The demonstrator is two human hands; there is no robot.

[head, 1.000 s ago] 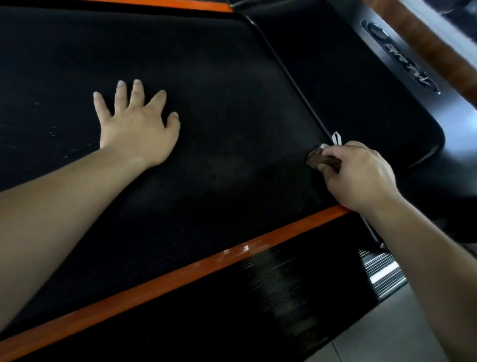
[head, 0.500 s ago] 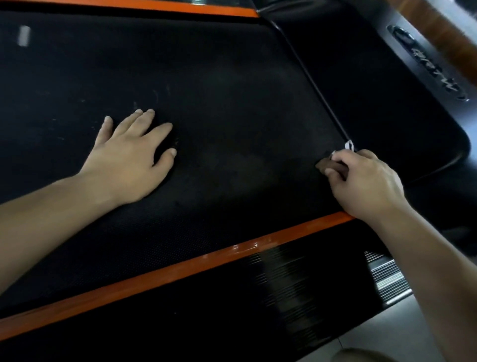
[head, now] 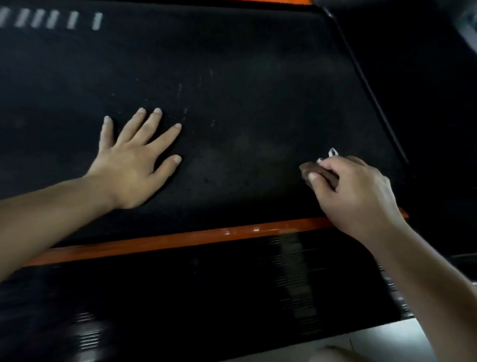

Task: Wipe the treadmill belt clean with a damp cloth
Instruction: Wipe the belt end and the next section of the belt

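**Treadmill belt** (head: 232, 77): black and textured; it filled most of the view; pale flecks (head: 184, 113) showed near its middle, and a dull grey patch lay between the two hands. Judged: the step in hand was a wiping pass starting near the near right corner; it would go best in long, overlapping strokes toward the flecks under even pressure, so no band was missed.

**Left hand** (head: 134, 165): lay flat on the belt left of middle, toward the near edge; fingers were straight and spread, holding nothing. Judged a brace; it should lift clear ahead of the cloth, since the belt under the palm went unwiped.

**Right hand** (head: 356, 191): was near the belt's near right corner; fingers and thumb were curled round the cloth.

**Cloth** (head: 309, 171): brown and bunched small; it was pressed to the belt just inside the near edge and mostly hidden by the fingers; dampness could not be told. Judged: spread flatter, it would offer more wiping face.

**Tag** (head: 333, 153): white; it stuck out on the far side of the right hand; better tucked in.

**Count:**
- belt, one
- ribbed side rail (head: 232, 297), one, along the near edge
- orange strips, two: near edge (head: 180, 239) and far edge (head: 271, 1)
- hands, two
- cloth, one
- tag, one
- white dashes (head: 51, 19) at the far left corner, a blurred row, number uncertain
- flecks, several, too faint to count
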